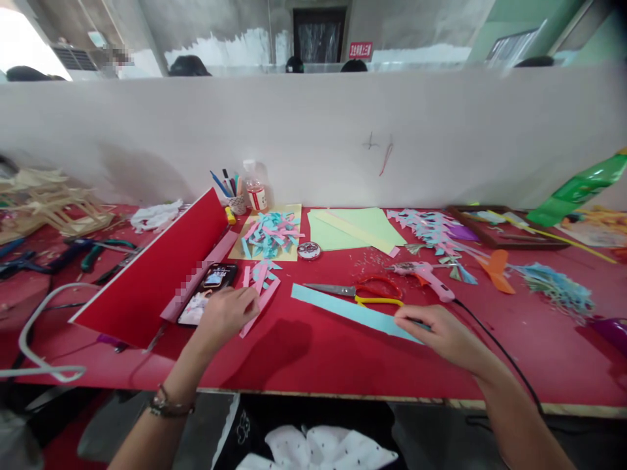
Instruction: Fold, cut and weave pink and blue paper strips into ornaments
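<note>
Red tabletop [343, 369] ran up to a white partition [304, 130]; supplies crowded its far side, probably so the near edge gave the forearms room. Right hand [441, 333] pinched a blue paper strip [343, 310] near its right end, thumb against fingers; gripping just the end presumably kept most of its length unobstructed. Strip slanted in front of the person, free end toward the left. Scissors [379, 290] lay just beyond it, blades left, handles toward the right hand, likely parked for easy pickup.

Left hand [230, 310] was off the strip, fingers curled in, by the phone [215, 277] and loose pink strips [264, 307]; couldn't tell whether it pinched anything. Phone sat screen up, seemingly for viewing, beside a tilted red board [181, 261].

Cut-paper pile [269, 235] rested on a yellowish sheet [292, 219], maybe to keep bits together. Green sheets [382, 225] lay flat alongside. Pink glue gun [426, 274] pointed its nozzle left, cord trailing right, perhaps to keep cable off the middle.
</note>
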A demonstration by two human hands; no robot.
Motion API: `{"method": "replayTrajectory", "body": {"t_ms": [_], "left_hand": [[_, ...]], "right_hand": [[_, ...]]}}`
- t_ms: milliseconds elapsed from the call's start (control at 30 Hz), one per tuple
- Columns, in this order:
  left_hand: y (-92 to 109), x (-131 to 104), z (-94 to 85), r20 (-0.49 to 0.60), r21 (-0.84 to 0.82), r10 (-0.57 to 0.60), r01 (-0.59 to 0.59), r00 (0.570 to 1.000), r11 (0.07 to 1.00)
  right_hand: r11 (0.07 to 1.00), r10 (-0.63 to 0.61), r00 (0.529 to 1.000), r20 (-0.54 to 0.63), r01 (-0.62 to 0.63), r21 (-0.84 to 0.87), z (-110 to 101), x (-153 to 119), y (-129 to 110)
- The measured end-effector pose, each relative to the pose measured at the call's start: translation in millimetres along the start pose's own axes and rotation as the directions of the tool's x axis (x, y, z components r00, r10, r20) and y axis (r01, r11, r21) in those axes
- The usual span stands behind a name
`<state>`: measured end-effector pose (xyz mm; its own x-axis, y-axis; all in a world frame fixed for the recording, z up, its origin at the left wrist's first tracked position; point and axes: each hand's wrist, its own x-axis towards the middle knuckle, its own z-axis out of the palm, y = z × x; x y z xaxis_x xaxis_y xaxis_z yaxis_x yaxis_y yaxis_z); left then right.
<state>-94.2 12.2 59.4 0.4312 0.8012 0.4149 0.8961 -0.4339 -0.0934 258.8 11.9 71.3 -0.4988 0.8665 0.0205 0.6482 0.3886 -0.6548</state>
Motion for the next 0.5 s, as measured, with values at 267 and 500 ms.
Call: {"method": "replayTrajectory", "body": {"t_ms": [267,500], "left_hand": [[85.5,31.0,0.9,0.181,-0.369,0.218,-0.14,0.959,0.919],[74.7,19.2,5.3,0.32,-0.36,0.188,-0.064,0.929,0.931]], "right_hand": [[0.98,-0.184,0.975,0.123,0.192,-0.059,34.2,25.7,-39.9],[0.956,-0.183,0.982,0.053,0.191,-0.224,31.7,21.8,-32.4]]}}
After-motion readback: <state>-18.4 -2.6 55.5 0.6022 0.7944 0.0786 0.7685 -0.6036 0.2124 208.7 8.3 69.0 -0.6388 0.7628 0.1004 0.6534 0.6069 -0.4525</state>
